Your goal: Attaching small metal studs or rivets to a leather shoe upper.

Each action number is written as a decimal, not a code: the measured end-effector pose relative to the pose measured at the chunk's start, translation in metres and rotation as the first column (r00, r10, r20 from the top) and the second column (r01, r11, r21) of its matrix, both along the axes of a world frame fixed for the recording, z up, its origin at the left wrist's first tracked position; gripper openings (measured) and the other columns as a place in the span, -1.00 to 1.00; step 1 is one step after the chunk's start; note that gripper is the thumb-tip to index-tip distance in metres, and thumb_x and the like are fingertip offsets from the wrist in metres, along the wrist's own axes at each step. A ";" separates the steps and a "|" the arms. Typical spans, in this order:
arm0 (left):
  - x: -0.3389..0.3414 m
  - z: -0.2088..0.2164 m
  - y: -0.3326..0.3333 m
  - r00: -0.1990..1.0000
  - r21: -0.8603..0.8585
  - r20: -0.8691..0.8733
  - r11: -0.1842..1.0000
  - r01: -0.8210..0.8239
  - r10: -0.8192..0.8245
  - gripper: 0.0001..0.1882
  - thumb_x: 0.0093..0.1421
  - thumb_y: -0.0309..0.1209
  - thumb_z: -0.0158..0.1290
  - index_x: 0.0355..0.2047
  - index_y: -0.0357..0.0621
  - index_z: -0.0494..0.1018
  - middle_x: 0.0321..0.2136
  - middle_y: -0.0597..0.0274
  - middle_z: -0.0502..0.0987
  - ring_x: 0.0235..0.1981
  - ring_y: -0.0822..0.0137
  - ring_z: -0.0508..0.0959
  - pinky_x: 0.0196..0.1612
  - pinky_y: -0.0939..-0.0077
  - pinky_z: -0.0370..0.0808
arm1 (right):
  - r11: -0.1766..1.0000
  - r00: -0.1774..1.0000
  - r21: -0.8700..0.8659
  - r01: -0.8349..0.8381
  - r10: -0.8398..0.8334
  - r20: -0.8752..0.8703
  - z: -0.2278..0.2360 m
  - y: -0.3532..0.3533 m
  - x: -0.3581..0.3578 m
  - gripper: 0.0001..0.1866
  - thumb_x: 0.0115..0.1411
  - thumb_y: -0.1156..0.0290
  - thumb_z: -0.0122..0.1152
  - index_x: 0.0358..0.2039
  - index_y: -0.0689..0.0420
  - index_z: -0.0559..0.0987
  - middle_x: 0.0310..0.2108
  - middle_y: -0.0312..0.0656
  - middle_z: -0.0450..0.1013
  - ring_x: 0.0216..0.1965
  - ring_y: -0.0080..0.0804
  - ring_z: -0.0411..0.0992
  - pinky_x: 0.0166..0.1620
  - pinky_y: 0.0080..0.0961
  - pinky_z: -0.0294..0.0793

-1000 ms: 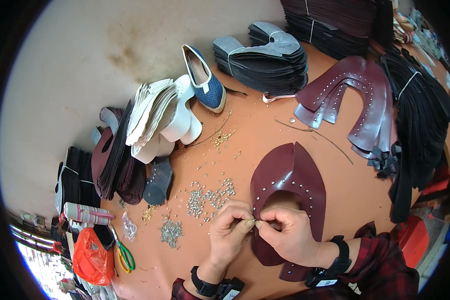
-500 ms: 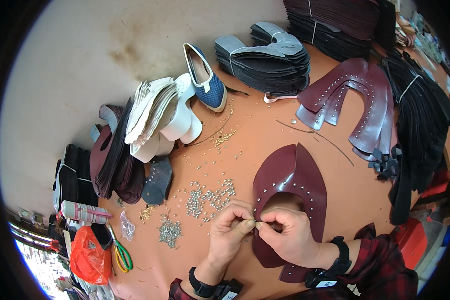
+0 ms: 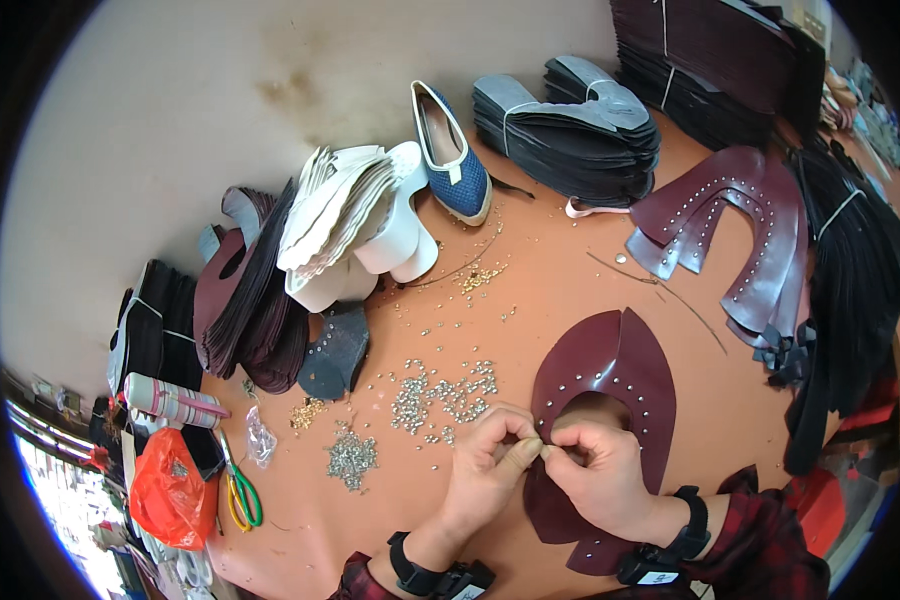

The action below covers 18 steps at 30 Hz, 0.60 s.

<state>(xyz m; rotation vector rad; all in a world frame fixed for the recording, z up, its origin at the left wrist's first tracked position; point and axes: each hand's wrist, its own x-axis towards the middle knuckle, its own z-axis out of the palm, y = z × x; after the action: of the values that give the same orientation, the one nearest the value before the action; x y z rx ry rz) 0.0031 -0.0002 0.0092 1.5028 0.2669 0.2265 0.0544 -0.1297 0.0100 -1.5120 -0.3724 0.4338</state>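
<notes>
Posture has barely altered over the last second: left hand (image 3: 485,470) and right hand (image 3: 610,470) remain pinched nearly closed, fingertips meeting at nine o'clock on the burgundy leather piece (image 3: 580,350); what they grip is too small to tell. Most of the scene now sits farther right, suggesting the head turned while the close fingerwork, seemingly, went on at one spot.

From that piece, the orange-brown table (image 3: 560,290) carries silver studs (image 3: 408,408) between nine and ten o'clock, gold studs (image 3: 478,279) and a blue shoe (image 3: 460,185) at eleven, a black leather bundle (image 3: 570,140) at twelve, and studded burgundy straps (image 3: 770,205) at one. A stained beige wall (image 3: 170,120) rises at ten.
</notes>
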 end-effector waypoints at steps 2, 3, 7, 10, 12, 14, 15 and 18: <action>-0.002 0.010 -0.002 0.999 0.108 -0.027 0.994 -0.025 0.028 -0.92 0.02 -0.65 0.01 -0.49 -0.27 0.32 -0.43 0.23 0.33 -0.45 0.49 0.37 -0.47 0.64 0.35 | 0.999 1.000 -0.033 0.006 -0.005 0.022 0.002 0.001 0.001 -0.91 -0.06 0.57 0.15 -0.49 0.31 0.49 -0.61 -0.19 0.41 -0.62 -0.63 0.34 -0.55 -0.69 0.33; -0.003 0.014 -0.002 0.997 0.218 -0.057 0.975 -0.042 0.055 -0.90 0.00 -0.65 0.02 -0.49 -0.27 0.32 -0.41 0.18 0.34 -0.44 0.43 0.39 -0.45 0.59 0.36 | 0.999 0.995 -0.029 0.016 -0.013 0.097 0.003 0.003 0.001 -0.93 -0.05 0.60 0.14 -0.49 0.30 0.49 -0.62 -0.28 0.40 -0.61 -0.71 0.31 -0.56 -0.74 0.29; -0.001 0.017 0.000 0.999 0.593 0.030 0.805 0.009 -0.033 -0.85 -0.03 -0.67 0.00 -0.45 -0.27 0.27 -0.40 0.06 0.33 -0.43 0.24 0.41 -0.42 0.48 0.38 | 0.998 0.991 -0.068 -0.003 0.012 0.131 -0.001 0.002 0.001 -0.90 -0.06 0.58 0.14 -0.48 0.31 0.48 -0.59 -0.21 0.42 -0.56 -0.57 0.37 -0.49 -0.63 0.36; 0.001 0.015 -0.001 0.979 0.737 0.164 0.675 -0.040 -0.121 -0.78 -0.03 -0.71 -0.07 -0.37 -0.26 0.19 -0.42 0.00 0.29 -0.40 0.05 0.37 -0.42 0.37 0.38 | 0.999 0.994 -0.037 -0.029 0.032 0.106 0.000 0.002 0.001 -0.90 -0.07 0.59 0.14 -0.47 0.30 0.47 -0.59 -0.21 0.41 -0.58 -0.59 0.36 -0.49 -0.66 0.36; 0.001 0.012 0.000 0.979 0.717 0.163 0.696 -0.036 -0.118 -0.81 -0.01 -0.70 -0.07 -0.38 -0.26 0.20 -0.41 0.02 0.29 -0.43 0.10 0.38 -0.43 0.41 0.38 | 0.999 0.994 -0.018 -0.038 0.039 0.101 -0.004 0.002 0.002 -0.91 -0.05 0.60 0.13 -0.46 0.31 0.47 -0.58 -0.24 0.41 -0.58 -0.64 0.34 -0.50 -0.69 0.34; 0.000 0.009 0.001 0.980 0.692 0.158 0.721 -0.023 -0.120 -0.83 0.00 -0.69 -0.08 -0.40 -0.25 0.21 -0.40 0.03 0.30 -0.45 0.15 0.38 -0.44 0.45 0.38 | 0.999 0.995 -0.004 -0.041 0.041 0.091 -0.005 0.001 0.003 -0.91 -0.03 0.61 0.12 -0.45 0.31 0.46 -0.58 -0.27 0.41 -0.58 -0.69 0.32 -0.51 -0.72 0.32; -0.002 0.006 0.001 0.994 0.515 0.075 0.857 0.024 -0.073 -0.87 0.04 -0.67 -0.08 -0.41 -0.25 0.22 -0.39 0.08 0.29 -0.48 0.26 0.38 -0.46 0.51 0.37 | 0.995 0.994 0.055 -0.078 0.082 -0.071 -0.003 0.000 0.004 -0.94 -0.01 0.63 0.10 -0.46 0.30 0.45 -0.56 -0.33 0.39 -0.56 -0.74 0.29 -0.52 -0.78 0.28; -0.004 0.003 0.002 0.999 0.186 0.002 0.981 0.050 -0.051 -0.92 0.09 -0.64 -0.11 -0.43 -0.25 0.23 -0.38 0.19 0.29 -0.51 0.45 0.35 -0.47 0.62 0.36 | 0.988 0.959 0.132 -0.083 0.115 -0.260 0.002 0.002 0.008 -0.97 0.03 0.64 0.09 -0.47 0.28 0.43 -0.54 -0.39 0.37 -0.56 -0.80 0.25 -0.54 -0.84 0.22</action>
<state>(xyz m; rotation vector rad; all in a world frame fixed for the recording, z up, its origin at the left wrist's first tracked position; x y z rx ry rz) -0.0005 0.0017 0.0119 1.6912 0.2055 0.2208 0.0620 -0.1280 0.0119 -1.3017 -0.2577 0.6754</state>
